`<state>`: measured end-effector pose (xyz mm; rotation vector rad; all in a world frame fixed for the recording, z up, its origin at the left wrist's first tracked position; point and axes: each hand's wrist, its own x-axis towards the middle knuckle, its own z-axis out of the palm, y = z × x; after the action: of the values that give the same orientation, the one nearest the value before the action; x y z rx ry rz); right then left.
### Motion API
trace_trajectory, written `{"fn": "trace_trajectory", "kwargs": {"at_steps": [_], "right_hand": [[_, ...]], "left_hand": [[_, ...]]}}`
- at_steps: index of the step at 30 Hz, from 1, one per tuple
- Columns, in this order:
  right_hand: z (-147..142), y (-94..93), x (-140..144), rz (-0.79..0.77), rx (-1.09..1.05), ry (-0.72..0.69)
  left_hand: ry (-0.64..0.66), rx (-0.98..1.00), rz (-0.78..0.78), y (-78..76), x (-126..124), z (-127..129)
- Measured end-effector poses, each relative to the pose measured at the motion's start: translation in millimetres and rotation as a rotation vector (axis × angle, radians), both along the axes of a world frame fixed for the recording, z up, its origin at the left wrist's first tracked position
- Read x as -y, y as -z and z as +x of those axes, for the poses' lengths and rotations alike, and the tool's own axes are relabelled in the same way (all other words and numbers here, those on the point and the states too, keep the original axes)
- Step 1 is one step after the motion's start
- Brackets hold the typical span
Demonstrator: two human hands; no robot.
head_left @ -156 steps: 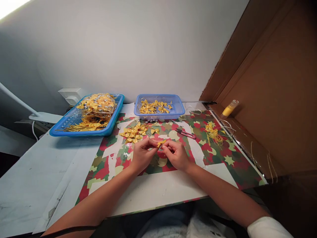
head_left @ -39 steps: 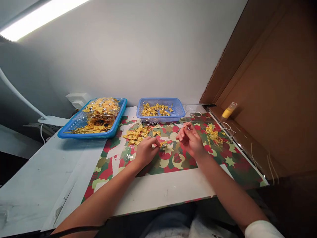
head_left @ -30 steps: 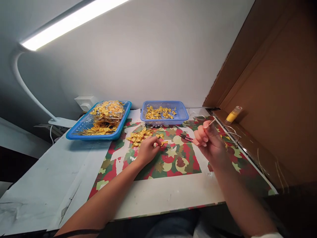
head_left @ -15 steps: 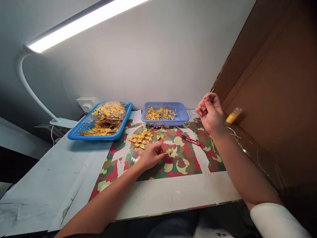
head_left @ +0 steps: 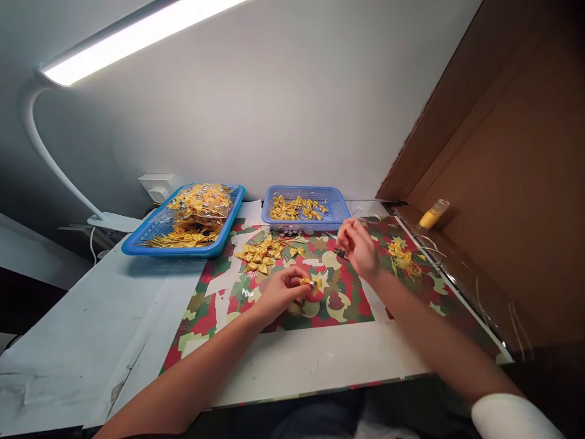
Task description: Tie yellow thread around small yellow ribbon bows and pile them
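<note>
My left hand (head_left: pixel 282 292) rests on the patterned mat (head_left: pixel 205 305) and pinches a small yellow ribbon bow (head_left: pixel 309 282) with a silver bead at its middle. My right hand (head_left: pixel 362 247) hovers a little above the mat to the right of the bow, blurred, fingers pinched together; a thin thread in them is too faint to make out. A loose pile of yellow bows (head_left: pixel 265 252) lies just behind my left hand. Red thread snips (head_left: pixel 340 252) lie under my right hand, mostly hidden.
A large blue tray (head_left: pixel 137 241) with bagged bows sits back left, a small blue mesh basket (head_left: pixel 336 207) of bows back centre. Yellow thread scraps (head_left: pixel 402 259) lie right, a yellow bottle (head_left: pixel 432 214) by the cardboard wall (head_left: pixel 503 183). A desk lamp (head_left: pixel 68 67) arches over.
My right hand, raised high toward the cardboard wall half a second ago, has come back down near the bow. My left hand stays put with the bow.
</note>
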<state>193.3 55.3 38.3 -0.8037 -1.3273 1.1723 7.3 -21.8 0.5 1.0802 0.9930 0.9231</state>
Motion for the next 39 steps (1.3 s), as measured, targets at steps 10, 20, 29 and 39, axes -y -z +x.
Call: {"fn": "trace_trajectory", "kwargs": {"at_steps": [10, 20, 29, 39], "right_hand": [[-5.2, 26.3, 64.1, 0.149, 0.425, -0.176], [0.2, 26.8, 47.0, -0.207, -0.124, -0.152], [39.2, -21.4, -0.8, -0.326, -0.615, 0.030], [35.8, -29.0, -43.1, -0.332, -0.572, 0.184]], "left_hand": [[-0.060, 0.174, -0.140, 6.3, -2.3, -0.7], [-0.082, 0.148, -0.056, 5.2, -2.2, -0.4], [0.042, 0.023, 0.145, -4.4, 3.4, -2.4], [0.136, -0.373, 0.584, -3.3, 19.6, -7.5]]}}
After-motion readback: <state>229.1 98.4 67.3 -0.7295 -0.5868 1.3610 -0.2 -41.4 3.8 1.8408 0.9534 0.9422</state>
